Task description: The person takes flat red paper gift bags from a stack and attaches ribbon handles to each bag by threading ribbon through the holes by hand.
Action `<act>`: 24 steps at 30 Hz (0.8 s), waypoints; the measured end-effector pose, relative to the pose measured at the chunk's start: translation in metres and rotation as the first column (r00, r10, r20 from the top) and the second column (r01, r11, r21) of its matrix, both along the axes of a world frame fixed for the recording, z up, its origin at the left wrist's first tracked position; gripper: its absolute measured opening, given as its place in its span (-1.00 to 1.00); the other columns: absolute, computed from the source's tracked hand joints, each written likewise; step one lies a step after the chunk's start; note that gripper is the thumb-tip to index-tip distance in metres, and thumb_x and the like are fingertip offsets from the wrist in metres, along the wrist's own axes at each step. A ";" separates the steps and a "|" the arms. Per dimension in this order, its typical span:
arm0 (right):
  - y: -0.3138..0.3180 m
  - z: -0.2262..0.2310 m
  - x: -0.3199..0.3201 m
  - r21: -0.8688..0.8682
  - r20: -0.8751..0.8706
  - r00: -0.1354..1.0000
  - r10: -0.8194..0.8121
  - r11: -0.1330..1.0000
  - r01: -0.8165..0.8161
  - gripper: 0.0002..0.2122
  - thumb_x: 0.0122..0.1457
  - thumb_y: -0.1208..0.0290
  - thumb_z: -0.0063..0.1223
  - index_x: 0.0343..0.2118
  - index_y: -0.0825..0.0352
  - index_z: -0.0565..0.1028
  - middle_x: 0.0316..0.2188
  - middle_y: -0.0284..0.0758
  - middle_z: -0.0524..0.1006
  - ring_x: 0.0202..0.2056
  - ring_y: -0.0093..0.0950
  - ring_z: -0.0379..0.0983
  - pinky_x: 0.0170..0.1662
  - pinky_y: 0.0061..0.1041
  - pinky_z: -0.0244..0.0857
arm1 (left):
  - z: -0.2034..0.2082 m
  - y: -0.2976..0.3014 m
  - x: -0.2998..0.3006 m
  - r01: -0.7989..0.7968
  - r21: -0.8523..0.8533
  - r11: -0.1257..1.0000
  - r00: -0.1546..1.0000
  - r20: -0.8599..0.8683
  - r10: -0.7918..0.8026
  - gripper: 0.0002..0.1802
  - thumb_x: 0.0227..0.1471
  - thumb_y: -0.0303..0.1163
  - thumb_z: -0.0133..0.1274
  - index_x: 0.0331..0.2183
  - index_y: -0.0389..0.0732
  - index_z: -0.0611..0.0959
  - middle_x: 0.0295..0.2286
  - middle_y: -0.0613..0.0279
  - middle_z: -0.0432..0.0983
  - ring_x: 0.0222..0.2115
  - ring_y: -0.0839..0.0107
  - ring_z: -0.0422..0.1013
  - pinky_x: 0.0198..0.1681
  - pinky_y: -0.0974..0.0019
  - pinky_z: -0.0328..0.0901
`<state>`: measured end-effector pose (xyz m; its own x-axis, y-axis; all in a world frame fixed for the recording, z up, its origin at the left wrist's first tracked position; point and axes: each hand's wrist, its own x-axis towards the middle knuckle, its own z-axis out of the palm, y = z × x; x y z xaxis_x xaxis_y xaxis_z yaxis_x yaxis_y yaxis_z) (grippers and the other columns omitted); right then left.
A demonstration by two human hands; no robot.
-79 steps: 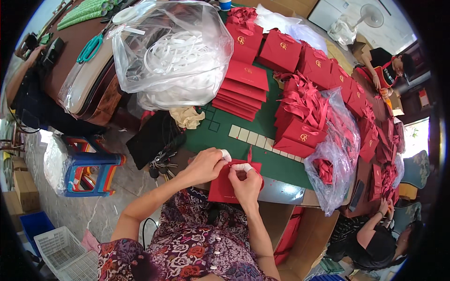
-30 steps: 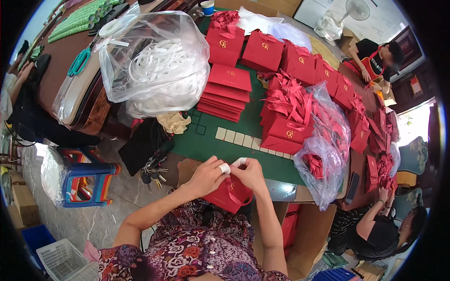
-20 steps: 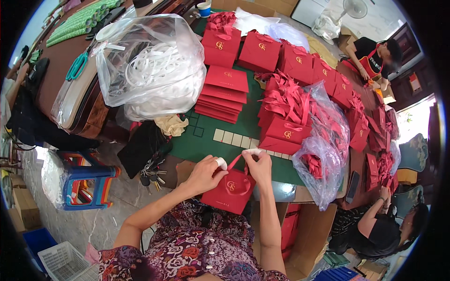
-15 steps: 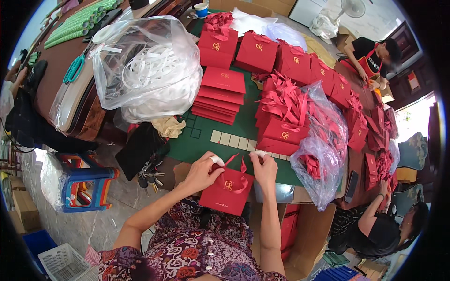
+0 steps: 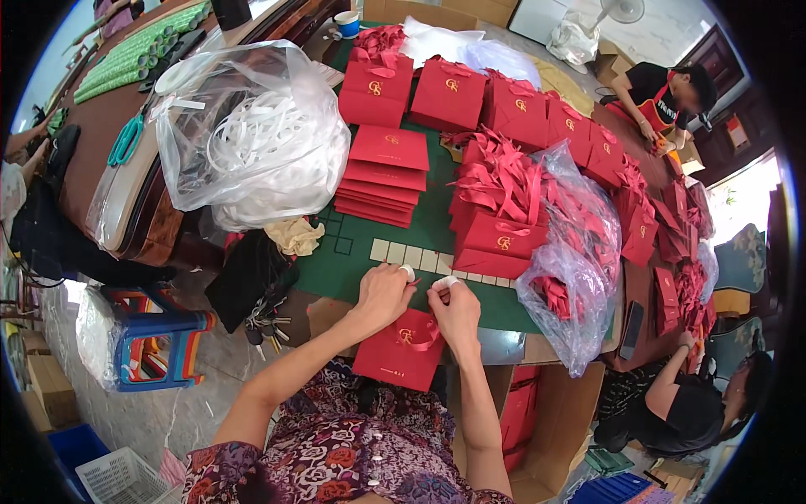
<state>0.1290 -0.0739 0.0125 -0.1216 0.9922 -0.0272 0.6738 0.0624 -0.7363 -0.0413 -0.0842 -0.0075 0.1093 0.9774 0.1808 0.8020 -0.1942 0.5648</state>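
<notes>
A small red gift bag [image 5: 401,351] with a gold emblem stands at the near edge of the green table [image 5: 361,256]. My left hand [image 5: 382,294] and my right hand [image 5: 453,309] both grip its top edge, where a red ribbon handle [image 5: 424,334] loops down over the front. White tape wraps a fingertip on each hand. Just beyond my hands lies a row of pale tiles [image 5: 420,259].
A stack of flat red bags [image 5: 382,172], finished bags with ribbons [image 5: 499,202], a clear sack of white ribbon [image 5: 252,139] and one of red ribbon [image 5: 571,277] crowd the table. Two other people [image 5: 672,84] [image 5: 688,403] work at right. Keys [image 5: 264,315] and a plastic stool [image 5: 155,344] sit at left.
The bag was lifted from lying flat to standing open. My hands moved up to its top edge and the ribbon handle now hangs across its front.
</notes>
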 end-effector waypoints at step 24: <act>-0.004 0.012 0.019 -0.231 -0.686 0.722 -0.090 0.968 -0.099 -0.92 0.26 0.49 0.04 -0.25 0.35 0.51 -0.51 -0.51 0.49 -0.47 -0.74 0.36 -0.40 -0.72 0.22 | 0.022 -0.006 -0.009 0.202 -0.292 0.935 0.658 0.747 0.091 -0.65 0.04 -0.36 0.23 -0.14 -0.30 0.60 -0.20 0.20 0.56 -0.20 0.51 0.46 -0.14 0.40 0.36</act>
